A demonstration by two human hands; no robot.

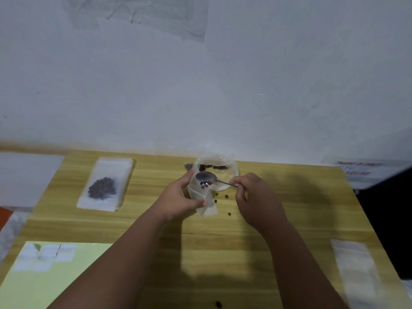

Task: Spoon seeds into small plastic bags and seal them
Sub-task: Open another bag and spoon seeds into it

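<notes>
My left hand [178, 197] grips a small clear plastic bag [204, 202] upright at the table's middle, its mouth held apart. My right hand [252, 192] pinches the handle of a metal spoon [206, 177], whose bowl sits at the bag's mouth with a few dark seeds on it. Just behind stands a clear container [231, 172] with dark seeds inside. Loose seeds [226, 196] lie on the wood to the right of the bag.
A filled bag of seeds [104, 186] lies on a stack at the table's left. Empty bags [354, 266] lie at the right edge. A pale green sheet [44, 284] with labels covers the near-left corner. One stray seed [218, 304] rests near the front edge.
</notes>
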